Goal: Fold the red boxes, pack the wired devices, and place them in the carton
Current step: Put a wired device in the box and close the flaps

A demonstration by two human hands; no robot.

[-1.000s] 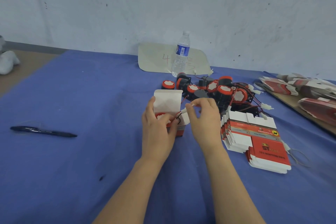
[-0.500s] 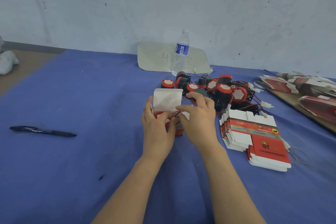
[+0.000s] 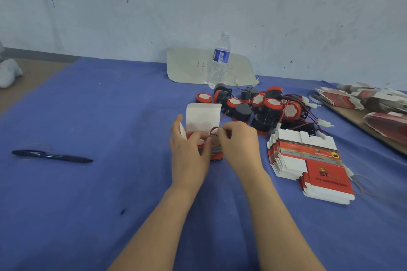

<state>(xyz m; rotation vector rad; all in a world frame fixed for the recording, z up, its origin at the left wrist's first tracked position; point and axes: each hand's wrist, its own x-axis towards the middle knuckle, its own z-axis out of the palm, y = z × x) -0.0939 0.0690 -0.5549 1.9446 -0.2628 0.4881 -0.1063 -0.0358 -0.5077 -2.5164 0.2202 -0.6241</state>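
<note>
A small red box [image 3: 214,153] stands on the blue cloth with its white lid flap [image 3: 202,116] raised. My left hand [image 3: 189,152] grips the box from the left, thumb over its open top. My right hand [image 3: 239,145] pinches the red and black wire [image 3: 214,131] of a device at the box's opening; the device itself is mostly hidden by my fingers. Behind lies a heap of black and red wired devices [image 3: 262,108]. A stack of flat red and white boxes [image 3: 308,160] lies to the right. No carton is in view.
A water bottle [image 3: 219,61] stands on a pale card [image 3: 193,66] by the wall. A dark pen [image 3: 51,156] lies at left. More flat boxes [image 3: 374,105] sit on a board at far right. A rubber band [image 3: 363,185] lies beside the stack.
My right hand has come down from above the box to its opening, bringing the wire with it. My left hand has kept its hold on the box.
</note>
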